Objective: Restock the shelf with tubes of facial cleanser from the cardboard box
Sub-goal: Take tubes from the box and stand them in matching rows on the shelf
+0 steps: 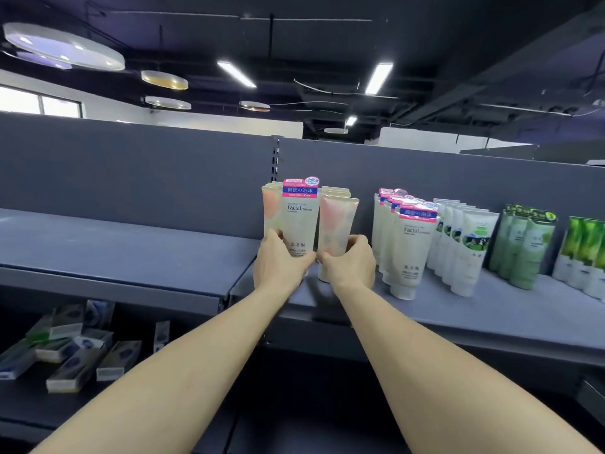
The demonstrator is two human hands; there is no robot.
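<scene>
On the lower shelf (98, 404) at far left lie scattered boxed items (75, 352). Above, both arms reach to the grey upper shelf (491, 309). The left hand (281, 257) has its fingers curled round the lower part of a cream facial cleanser tube (300, 221), which stands upright, its crimped end up, carrying a pink and blue label and the word "Facial"; the tube rises above the hand, in front of a row of cream-and-peach tubes (270, 208). Just beside it, the right hand (348, 260) grips the lower half of a pink-blotched tube (337, 224), slightly tilted, at the front of a second row near the shelf's front edge. Further right stand matching Facial tubes (414, 247), then white tubes (466, 247), pale green tubes (527, 247) and bright green tubes (586, 250).
</scene>
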